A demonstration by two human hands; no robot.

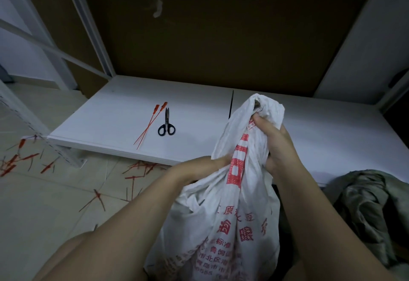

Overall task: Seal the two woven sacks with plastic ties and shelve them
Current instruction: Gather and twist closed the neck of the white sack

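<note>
The white sack (221,225) with red print is standing close in front of the person, between both forearms. The left hand (199,164) is gripping the gathered cloth from the left side, its fingers curling into the folds. Just above, the right hand (274,143) is squeezing the neck of this sack, fingers closed around it. A grey-green sack (371,203) is lying at the right. Red cut pieces (97,199) are lying on the floor at the left. Farther away, on the white shelf board (110,114), two red ties (150,126) are lying just beside black scissors (166,123). Brown cardboard (221,37) is standing behind.
</note>
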